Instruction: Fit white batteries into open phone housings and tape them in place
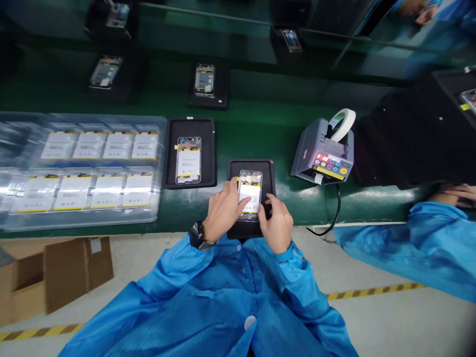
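An opened phone [250,215] with its circuit board and white battery [254,192] exposed lies in a black tray [241,230] at the bench's front edge. My left hand [222,210] is at the phone's left side, its thumb across the battery and its fingers along the phone's edge. On the other side is my right hand [277,223], fingers curved and apart, with the thumb beside the phone's right edge. Nothing shows between the right fingers. To the left, a second opened phone [189,161] lies in another black tray [208,148].
Clear plastic trays [160,148] with several batteries stand at left. A tape dispenser [322,153] with a white roll is at right, its cable hanging over the edge. More opened phones [204,79] lie behind. A co-worker's sleeve [427,243] and stacked black trays [401,129] are far right.
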The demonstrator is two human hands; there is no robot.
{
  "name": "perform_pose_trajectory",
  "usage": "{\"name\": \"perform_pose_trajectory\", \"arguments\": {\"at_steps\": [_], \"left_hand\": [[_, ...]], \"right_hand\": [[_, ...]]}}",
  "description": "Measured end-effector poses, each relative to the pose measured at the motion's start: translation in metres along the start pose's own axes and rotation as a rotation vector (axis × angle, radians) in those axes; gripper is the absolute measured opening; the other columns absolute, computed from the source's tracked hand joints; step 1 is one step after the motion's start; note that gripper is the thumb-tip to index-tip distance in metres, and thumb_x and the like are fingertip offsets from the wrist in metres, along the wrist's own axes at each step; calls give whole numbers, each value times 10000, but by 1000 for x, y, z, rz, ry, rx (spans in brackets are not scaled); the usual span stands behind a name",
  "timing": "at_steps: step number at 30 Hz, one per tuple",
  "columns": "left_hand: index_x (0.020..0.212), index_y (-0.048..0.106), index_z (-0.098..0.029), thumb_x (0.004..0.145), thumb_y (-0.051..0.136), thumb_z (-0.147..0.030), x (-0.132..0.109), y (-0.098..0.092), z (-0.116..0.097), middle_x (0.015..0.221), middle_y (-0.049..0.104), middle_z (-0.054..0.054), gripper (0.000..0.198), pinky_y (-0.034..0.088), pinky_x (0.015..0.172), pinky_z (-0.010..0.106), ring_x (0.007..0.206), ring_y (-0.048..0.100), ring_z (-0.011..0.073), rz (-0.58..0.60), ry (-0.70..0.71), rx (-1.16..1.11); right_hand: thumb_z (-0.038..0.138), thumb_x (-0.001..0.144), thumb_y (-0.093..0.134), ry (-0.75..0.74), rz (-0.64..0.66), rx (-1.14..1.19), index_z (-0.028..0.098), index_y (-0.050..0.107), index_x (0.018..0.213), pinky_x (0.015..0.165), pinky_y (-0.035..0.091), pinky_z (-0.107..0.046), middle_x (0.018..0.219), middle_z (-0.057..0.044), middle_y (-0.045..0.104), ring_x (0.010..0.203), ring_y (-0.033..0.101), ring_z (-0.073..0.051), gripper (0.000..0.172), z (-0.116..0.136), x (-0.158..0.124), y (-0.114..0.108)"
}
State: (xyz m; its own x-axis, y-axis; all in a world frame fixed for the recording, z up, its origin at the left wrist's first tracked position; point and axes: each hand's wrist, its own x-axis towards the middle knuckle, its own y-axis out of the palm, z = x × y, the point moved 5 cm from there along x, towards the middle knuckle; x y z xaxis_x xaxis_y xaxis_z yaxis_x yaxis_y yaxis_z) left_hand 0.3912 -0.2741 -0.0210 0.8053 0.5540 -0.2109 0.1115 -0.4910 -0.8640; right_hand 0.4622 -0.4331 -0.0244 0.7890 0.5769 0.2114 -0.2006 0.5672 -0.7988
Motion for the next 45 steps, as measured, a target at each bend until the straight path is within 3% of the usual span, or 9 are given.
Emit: {"name": "perform_pose_trajectory", "arguments": {"at_steps": [4,10,16,20,23,26,35,40,45], "left_hand": [[1501,456,-128,979,627,-405,-4,3,7,1249,694,147,616,523,790,346,920,722,258,48,-81,-261],[1510,436,-107,904,686,-385,5,15,19,1225,697,139,712,474,555,276,563,608,114,157,-165,-685],[1061,651,-116,783,780,-286,29,12,16,653,678,8,350,428,543,227,577,613,151,181,-189,-835],[892,669,-134,769,796,-337,41,9,20,461,528,-47,269,303,468,215,428,436,103,308,-222,-886],[802,700,-141,718,825,-413,46,6,22,503,546,-30,310,264,464,219,445,414,92,349,-150,-853],[681,638,-162,663,836,-409,49,4,18,620,619,0,317,359,527,220,560,524,117,287,3,-770],[932,465,-215,794,805,-526,6,15,-2,793,729,5,481,539,631,271,699,695,180,388,54,-1113],[1006,520,-200,829,800,-558,-24,12,-11,910,765,36,488,555,630,255,698,705,166,407,9,-1283],[1016,676,-145,807,794,-574,-34,5,-15,899,762,71,491,531,626,236,724,685,173,231,12,-1197]], "right_hand": [[327,998,533,93,-36,117,127,579,1397,789,536,-367,1093,-114,764,814,665,-226,449,6,-10,8],[331,950,603,276,-36,427,162,565,1374,680,554,-311,1194,-113,757,730,659,-171,457,-9,-21,17],[350,931,640,359,-46,599,154,576,1352,653,563,-288,1188,-137,765,681,657,-148,469,-19,-22,21],[360,923,653,398,-41,666,153,588,1337,686,585,-301,1185,-146,770,656,653,-140,468,-23,-21,23],[385,924,652,430,-38,727,150,585,1346,662,592,-304,1184,-150,771,640,649,-139,488,-24,-21,24],[406,920,656,454,-41,770,146,589,1333,644,594,-304,1148,-148,780,635,651,-142,493,-25,-20,25],[452,849,775,425,-147,800,187,593,1319,595,526,-250,1176,-119,715,757,634,-150,570,-21,-4,6],[474,871,787,376,76,1089,196,679,1108,731,581,-318,1007,-86,773,814,710,-211,381,1,5,-6],[410,914,777,290,144,1043,198,700,1067,757,563,-301,1000,-69,785,801,704,-194,272,24,-3,-24]]}}
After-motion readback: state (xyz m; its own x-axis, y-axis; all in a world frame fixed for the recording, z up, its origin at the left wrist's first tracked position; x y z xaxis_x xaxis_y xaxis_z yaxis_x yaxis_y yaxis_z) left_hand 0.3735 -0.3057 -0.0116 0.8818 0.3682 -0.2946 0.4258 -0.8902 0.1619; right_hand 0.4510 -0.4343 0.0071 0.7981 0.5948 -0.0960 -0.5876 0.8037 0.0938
